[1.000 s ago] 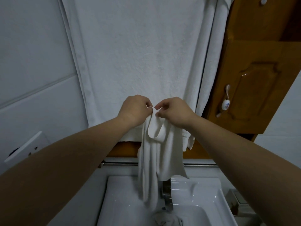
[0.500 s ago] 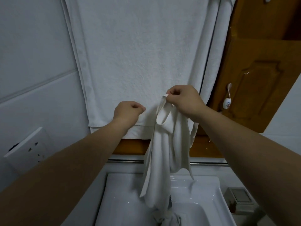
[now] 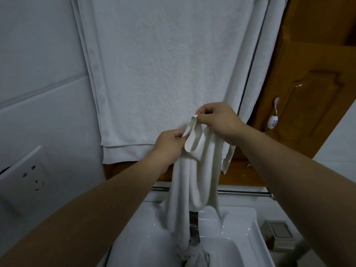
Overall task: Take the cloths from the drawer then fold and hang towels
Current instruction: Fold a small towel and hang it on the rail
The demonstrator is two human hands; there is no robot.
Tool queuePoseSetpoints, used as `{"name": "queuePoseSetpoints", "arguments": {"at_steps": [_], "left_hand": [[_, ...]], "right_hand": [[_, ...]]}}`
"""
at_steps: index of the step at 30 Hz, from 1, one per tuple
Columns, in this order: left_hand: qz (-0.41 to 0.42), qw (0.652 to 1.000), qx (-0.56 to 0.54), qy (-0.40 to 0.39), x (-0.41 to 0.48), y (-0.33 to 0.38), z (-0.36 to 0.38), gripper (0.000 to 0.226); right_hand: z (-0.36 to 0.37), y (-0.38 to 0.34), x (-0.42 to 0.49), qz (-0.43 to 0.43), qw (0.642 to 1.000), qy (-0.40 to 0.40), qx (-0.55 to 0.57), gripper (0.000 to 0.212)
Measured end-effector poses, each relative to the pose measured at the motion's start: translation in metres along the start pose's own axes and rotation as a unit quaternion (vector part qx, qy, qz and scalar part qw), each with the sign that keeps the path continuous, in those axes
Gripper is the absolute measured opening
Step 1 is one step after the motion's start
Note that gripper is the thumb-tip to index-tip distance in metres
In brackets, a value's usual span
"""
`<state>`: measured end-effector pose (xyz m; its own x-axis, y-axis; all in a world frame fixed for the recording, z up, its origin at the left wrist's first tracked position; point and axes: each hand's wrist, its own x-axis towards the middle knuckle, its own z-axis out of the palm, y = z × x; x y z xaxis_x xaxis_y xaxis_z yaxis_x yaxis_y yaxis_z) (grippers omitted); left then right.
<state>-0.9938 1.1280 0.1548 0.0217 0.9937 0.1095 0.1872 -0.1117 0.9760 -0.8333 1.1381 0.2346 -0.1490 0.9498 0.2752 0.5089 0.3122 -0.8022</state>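
Above the white sink [image 3: 240,236], the right hand [image 3: 217,120] pinches the top edge of a small white cloth [image 3: 192,180], and the left hand [image 3: 169,143] pinches the same edge just below. Its length hangs down toward the basin, in front of a large white towel [image 3: 163,74] hanging on the wall.

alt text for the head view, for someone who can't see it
A left hand and a right hand pinch the top edge of a white cloth that hangs limp over a sink. Behind it a large white towel hangs down, with a wooden cabinet on the right and a wall socket on the left.
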Motion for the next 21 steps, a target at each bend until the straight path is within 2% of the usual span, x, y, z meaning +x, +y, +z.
{"name": "queuePoseSetpoints", "arguments": {"at_steps": [4, 8, 13, 18, 21], "left_hand": [[-0.015, 1.000, -0.001, 0.008, 0.002, -0.005, -0.001, 0.015], [0.025, 0.999, 0.045, -0.012, 0.004, -0.005, 0.002, 0.009], [0.015, 0.999, -0.026, -0.010, 0.008, -0.007, 0.000, 0.012], [0.048, 0.998, 0.013, -0.023, 0.005, -0.008, -0.001, 0.012], [0.050, 0.999, 0.000, 0.010, 0.005, -0.009, -0.002, 0.013]], "right_hand": [[-0.004, 0.005, 0.004, -0.003, 0.999, 0.042, 0.020, 0.014], [-0.010, 0.009, 0.007, 0.001, 0.998, 0.055, 0.039, 0.014], [-0.015, 0.007, 0.007, 0.019, 0.998, 0.021, 0.060, 0.012], [-0.017, 0.007, 0.007, 0.018, 0.998, 0.012, 0.064, 0.011], [-0.019, 0.007, 0.008, 0.010, 0.997, 0.024, 0.067, 0.008]]}}
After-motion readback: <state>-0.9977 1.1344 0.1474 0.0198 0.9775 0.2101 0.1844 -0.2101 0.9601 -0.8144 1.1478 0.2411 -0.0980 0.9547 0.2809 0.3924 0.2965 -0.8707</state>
